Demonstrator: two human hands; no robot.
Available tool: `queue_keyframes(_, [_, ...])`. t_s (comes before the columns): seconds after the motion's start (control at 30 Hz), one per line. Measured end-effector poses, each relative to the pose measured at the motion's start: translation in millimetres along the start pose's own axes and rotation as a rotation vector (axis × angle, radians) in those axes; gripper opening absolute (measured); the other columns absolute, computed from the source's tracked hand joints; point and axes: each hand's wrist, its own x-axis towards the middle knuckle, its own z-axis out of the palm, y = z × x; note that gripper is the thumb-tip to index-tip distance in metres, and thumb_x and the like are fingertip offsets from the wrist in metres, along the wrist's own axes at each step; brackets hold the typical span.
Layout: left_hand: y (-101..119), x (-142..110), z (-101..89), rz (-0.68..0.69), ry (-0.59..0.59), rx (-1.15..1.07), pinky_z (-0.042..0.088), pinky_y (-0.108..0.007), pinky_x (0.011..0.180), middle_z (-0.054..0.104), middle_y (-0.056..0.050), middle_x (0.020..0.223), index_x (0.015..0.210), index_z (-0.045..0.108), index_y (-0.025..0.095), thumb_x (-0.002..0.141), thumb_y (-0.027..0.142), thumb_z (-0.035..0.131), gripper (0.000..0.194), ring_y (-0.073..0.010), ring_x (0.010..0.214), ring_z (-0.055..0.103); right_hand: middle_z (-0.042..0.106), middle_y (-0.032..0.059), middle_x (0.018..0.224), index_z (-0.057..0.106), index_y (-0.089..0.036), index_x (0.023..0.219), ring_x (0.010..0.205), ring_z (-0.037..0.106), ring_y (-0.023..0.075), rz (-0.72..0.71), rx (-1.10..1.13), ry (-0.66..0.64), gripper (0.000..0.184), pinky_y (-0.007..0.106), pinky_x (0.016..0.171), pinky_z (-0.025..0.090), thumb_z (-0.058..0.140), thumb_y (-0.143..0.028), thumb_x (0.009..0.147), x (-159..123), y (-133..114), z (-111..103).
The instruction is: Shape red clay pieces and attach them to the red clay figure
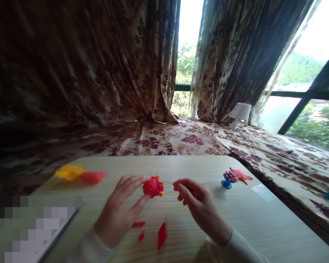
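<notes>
My left hand holds a red modelling clay lump between thumb and fingers, above the table. Small yellow bits stick out along the lump's right edge. Just right of it, apart from the clay, is my right hand, its thumb and index finger pinched together and the other fingers curled. Whether a small bit sits in that pinch cannot be made out. Below the hands lie a flat pointed red clay piece, a small red clay ball and a red clay strip, partly behind my left hand.
Yellow clay and an orange-red clay lump lie at the table's far left. Toward the right stand a blue clay piece with pink dots and a flat pink clay piece. A lamp stands beyond the table.
</notes>
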Motion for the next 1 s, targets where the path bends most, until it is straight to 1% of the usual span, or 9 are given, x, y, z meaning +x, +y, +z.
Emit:
queue_keyframes(0.07, [0, 1, -2.7, -0.21, 0.007, -0.238, 0.039, -0.041, 0.098, 0.066, -0.005, 0.11, 0.106, 0.063, 0.025, 0.074, 0.025, 0.065, 0.032, -0.0234, 0.109, 0.055, 0.059, 0.0017, 0.066, 0.065, -0.015, 0.076, 0.058, 0.052, 0.0121, -0.003, -0.001, 0.004, 0.028, 0.023, 0.049, 0.041, 0.054, -0.041, 0.078, 0, 0, 0])
queue_keyframes(0.17, [-1, 5, -7.4, -0.501, 0.049, -0.756, 0.043, -0.04, 0.096, 0.069, -0.005, 0.107, 0.104, 0.065, 0.023, 0.075, 0.031, 0.064, 0.03, -0.0241, 0.107, 0.059, 0.059, 0.0016, 0.066, 0.064, -0.015, 0.075, 0.059, 0.053, 0.0124, -0.013, 0.004, 0.0, 0.027, 0.023, 0.05, 0.042, 0.055, -0.041, 0.078, -1, 0, 0])
queue_keyframes(0.27, [-2, 10, -10.1, -0.603, 0.128, -1.175, 0.047, -0.035, 0.091, 0.073, -0.005, 0.099, 0.091, 0.071, 0.019, 0.073, 0.029, 0.064, 0.022, -0.0221, 0.102, 0.062, 0.059, 0.0015, 0.066, 0.064, -0.016, 0.076, 0.059, 0.052, 0.0121, -0.025, 0.002, -0.01, 0.028, 0.022, 0.05, 0.042, 0.055, -0.042, 0.079, -1, 2, 0])
queue_keyframes(0.37, [1, 14, -10.3, -0.789, 0.221, -1.377, 0.052, -0.033, 0.084, 0.075, -0.006, 0.087, 0.082, 0.072, 0.015, 0.077, 0.018, 0.055, 0.019, -0.0187, 0.09, 0.066, 0.058, 0.0012, 0.065, 0.064, -0.016, 0.076, 0.058, 0.051, 0.0119, -0.031, -0.001, -0.018, 0.03, 0.022, 0.05, 0.042, 0.056, -0.044, 0.079, -2, 3, 1])
queue_keyframes(0.43, [5, 16, -9.2, -0.916, 0.271, -1.427, 0.054, -0.034, 0.08, 0.075, -0.007, 0.082, 0.079, 0.072, 0.014, 0.079, 0.013, 0.048, 0.024, -0.0174, 0.082, 0.067, 0.058, 0.0013, 0.065, 0.064, -0.016, 0.076, 0.058, 0.051, 0.0121, -0.03, 0.005, -0.018, 0.03, 0.022, 0.05, 0.042, 0.057, -0.045, 0.079, -2, 4, 1])
queue_keyframes(0.5, [11, 18, -7.7, -0.98, 0.291, -1.439, 0.055, -0.035, 0.078, 0.074, -0.007, 0.079, 0.075, 0.072, 0.013, 0.082, 0.011, 0.045, 0.028, -0.0171, 0.076, 0.068, 0.059, 0.0015, 0.066, 0.064, -0.016, 0.076, 0.058, 0.052, 0.0123, -0.027, 0.01, -0.02, 0.03, 0.023, 0.05, 0.042, 0.057, -0.045, 0.079, -1, 4, 1])
queue_keyframes(0.73, [18, 16, 0.3, -1.061, 0.222, -1.398, 0.056, -0.03, 0.066, 0.074, -0.007, 0.077, 0.072, 0.071, 0.013, 0.083, 0.01, 0.045, 0.029, -0.0165, 0.072, 0.068, 0.058, 0.0012, 0.066, 0.063, -0.016, 0.077, 0.06, 0.052, 0.0125, -0.044, -0.013, -0.026, 0.027, 0.023, 0.051, 0.042, 0.056, -0.042, 0.081, -3, 5, 0])
queue_keyframes(0.83, [15, 10, 5.2, -1.045, 0.137, -1.371, 0.054, -0.028, 0.068, 0.074, -0.007, 0.079, 0.074, 0.072, 0.014, 0.081, 0.014, 0.05, 0.023, -0.0164, 0.074, 0.068, 0.059, 0.0019, 0.074, 0.062, -0.017, 0.081, 0.066, 0.055, 0.013, -0.141, -0.028, -0.01, 0.017, 0.024, 0.059, 0.045, 0.057, -0.034, 0.083, -6, 2, 0])
queue_keyframes(1.0, [17, 0, 7.7, -0.899, -0.113, -1.268, 0.05, -0.024, 0.077, 0.073, -0.006, 0.092, 0.09, 0.07, 0.016, 0.077, 0.028, 0.061, 0.02, -0.0165, 0.086, 0.066, 0.058, 0.0022, 0.084, 0.061, -0.019, 0.085, 0.07, 0.054, 0.0124, -0.36, -0.114, 0.001, 0.005, 0.026, 0.065, 0.046, 0.061, -0.02, 0.08, -12, -3, 4])
